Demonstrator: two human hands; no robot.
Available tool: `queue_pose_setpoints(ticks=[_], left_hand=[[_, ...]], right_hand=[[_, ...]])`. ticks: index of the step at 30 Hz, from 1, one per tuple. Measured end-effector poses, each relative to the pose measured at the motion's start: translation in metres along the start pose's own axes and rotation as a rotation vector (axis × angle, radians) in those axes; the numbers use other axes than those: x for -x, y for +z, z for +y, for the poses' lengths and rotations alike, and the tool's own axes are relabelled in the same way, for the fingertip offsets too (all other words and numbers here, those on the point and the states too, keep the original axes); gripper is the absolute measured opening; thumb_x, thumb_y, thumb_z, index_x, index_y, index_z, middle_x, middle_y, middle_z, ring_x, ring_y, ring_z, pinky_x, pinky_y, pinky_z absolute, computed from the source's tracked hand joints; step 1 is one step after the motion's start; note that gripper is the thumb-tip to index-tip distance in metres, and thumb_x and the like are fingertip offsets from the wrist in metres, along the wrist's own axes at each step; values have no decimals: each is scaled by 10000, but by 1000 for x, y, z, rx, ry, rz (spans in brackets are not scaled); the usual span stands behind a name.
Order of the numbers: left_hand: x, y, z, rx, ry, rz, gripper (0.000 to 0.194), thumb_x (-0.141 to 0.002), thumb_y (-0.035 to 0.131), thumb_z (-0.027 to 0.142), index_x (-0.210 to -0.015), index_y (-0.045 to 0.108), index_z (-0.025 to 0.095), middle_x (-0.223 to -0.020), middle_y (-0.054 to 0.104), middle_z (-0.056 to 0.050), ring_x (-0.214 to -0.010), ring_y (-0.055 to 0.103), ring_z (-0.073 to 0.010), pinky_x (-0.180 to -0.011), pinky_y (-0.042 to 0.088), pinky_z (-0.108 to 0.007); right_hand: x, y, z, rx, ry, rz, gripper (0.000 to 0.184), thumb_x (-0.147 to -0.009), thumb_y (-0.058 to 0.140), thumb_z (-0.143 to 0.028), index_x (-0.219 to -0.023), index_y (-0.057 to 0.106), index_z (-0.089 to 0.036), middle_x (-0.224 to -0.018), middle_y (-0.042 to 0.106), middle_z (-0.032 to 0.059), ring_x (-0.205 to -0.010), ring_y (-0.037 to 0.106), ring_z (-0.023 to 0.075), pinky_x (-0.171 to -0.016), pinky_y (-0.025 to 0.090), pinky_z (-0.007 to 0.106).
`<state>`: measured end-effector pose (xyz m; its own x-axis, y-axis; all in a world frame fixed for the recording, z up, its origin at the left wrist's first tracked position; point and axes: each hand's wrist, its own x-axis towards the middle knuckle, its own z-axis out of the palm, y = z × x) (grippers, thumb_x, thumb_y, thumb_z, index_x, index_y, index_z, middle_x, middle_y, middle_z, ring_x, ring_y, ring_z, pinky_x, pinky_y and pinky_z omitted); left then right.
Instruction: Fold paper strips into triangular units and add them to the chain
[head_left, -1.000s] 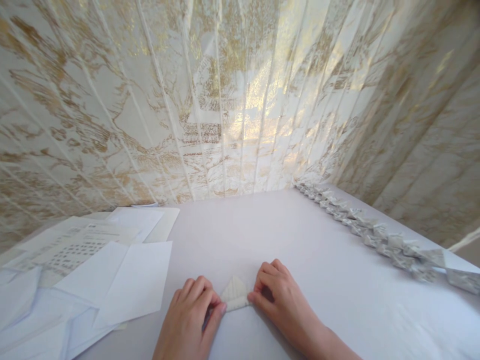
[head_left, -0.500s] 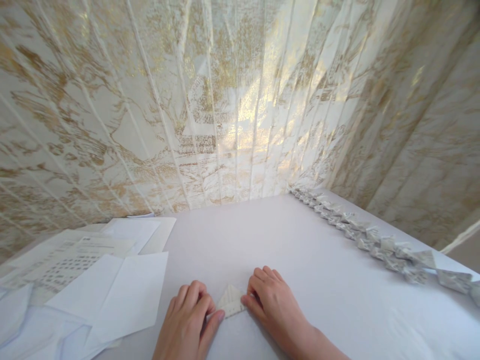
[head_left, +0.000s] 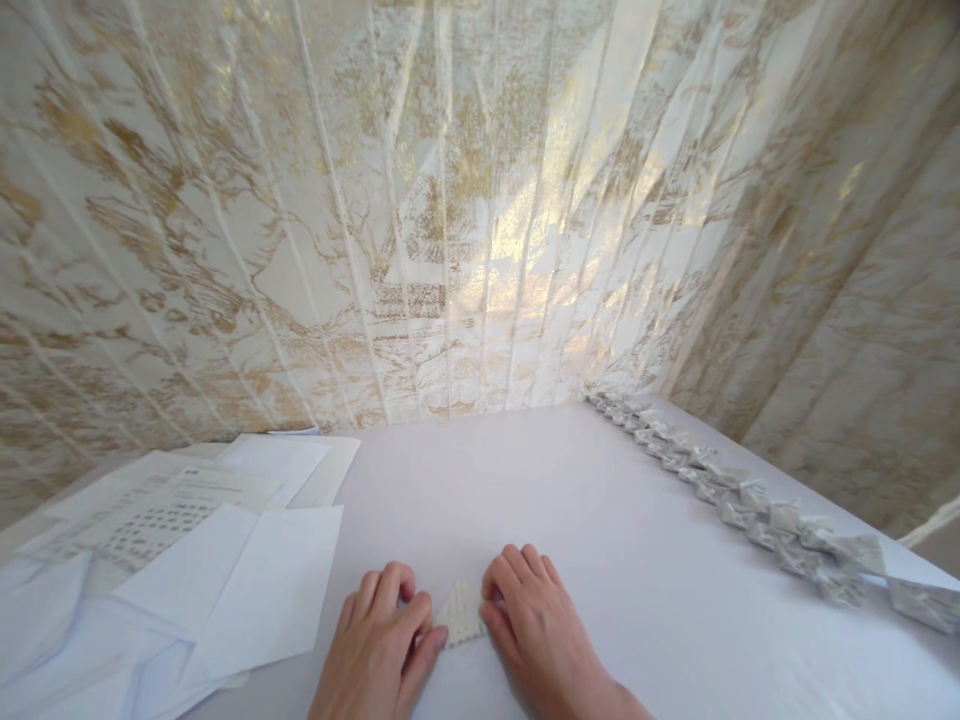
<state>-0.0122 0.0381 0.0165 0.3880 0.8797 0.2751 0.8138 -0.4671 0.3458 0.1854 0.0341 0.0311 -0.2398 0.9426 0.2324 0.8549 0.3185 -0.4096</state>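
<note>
A small piece of folded paper (head_left: 460, 612), triangular at the top with faint print along its lower edge, lies on the white tabletop between my hands. My left hand (head_left: 386, 630) rests at its left end, fingers curled and the thumb against the paper's lower left corner. At the other end, my right hand (head_left: 536, 620) has its fingers bent, with thumb and forefinger closed on the right corner. The outer corners of the paper are hidden under my fingers.
Loose white sheets and printed pages (head_left: 255, 590) are heaped on the left. Along the right edge of the white table (head_left: 465, 480) run rows of small folded grey paper pieces (head_left: 750, 505). A gold-patterned curtain (head_left: 420, 200) hangs behind and at the right.
My right hand has come slightly closer to my left, and its fingers are bent more tightly at the paper's right corner. The whole view has shifted a little.
</note>
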Motion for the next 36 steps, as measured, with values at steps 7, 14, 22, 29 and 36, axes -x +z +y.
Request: queue_pose_setpoints(ticks=[7, 14, 22, 29, 36], left_hand=[[-2, -5, 12, 114, -114, 56, 108, -823, 615, 196, -768, 526, 223, -885, 540, -4, -856, 502, -227, -749, 397, -372], [1, -8, 14, 243, -154, -46, 118, -863, 519, 158, -854, 581, 258, -975, 553, -3, -935, 491, -230, -794, 390, -365], [8, 1, 1, 281, -66, 14, 217, -912, 415, 141, -913, 592, 267, -1001, 531, -20, -947, 483, -224, -790, 409, -351], [9, 0, 9, 245, 47, 55, 98, -883, 576, 167, -919, 559, 257, -1103, 571, -2, -1045, 497, -224, -866, 402, -347], [4, 6, 16, -80, 250, 125, 263, -799, 652, 42, -953, 574, 240, -972, 640, 22, -867, 570, -184, -777, 433, -300]], right_hand=[[4, 13, -6, -191, 30, 84, 280, -709, 685, -75, -904, 552, -226, -901, 585, 12, -862, 497, 241, -802, 372, 398], [8, -1, 12, -319, 10, -31, 398, -710, 533, 7, -1012, 580, -248, -934, 590, 11, -881, 499, 232, -813, 380, 375], [8, -17, 32, -410, 5, -155, 440, -708, 454, 19, -990, 645, -261, -955, 601, 23, -921, 509, 230, -864, 418, 385], [8, -14, 26, -402, -132, -174, 560, -710, 360, 92, -1008, 667, -269, -998, 571, 34, -950, 531, 208, -862, 436, 370], [7, 0, 28, -360, -207, -110, 542, -587, 490, 72, -983, 689, -240, -960, 593, 35, -917, 549, 218, -852, 457, 357]])
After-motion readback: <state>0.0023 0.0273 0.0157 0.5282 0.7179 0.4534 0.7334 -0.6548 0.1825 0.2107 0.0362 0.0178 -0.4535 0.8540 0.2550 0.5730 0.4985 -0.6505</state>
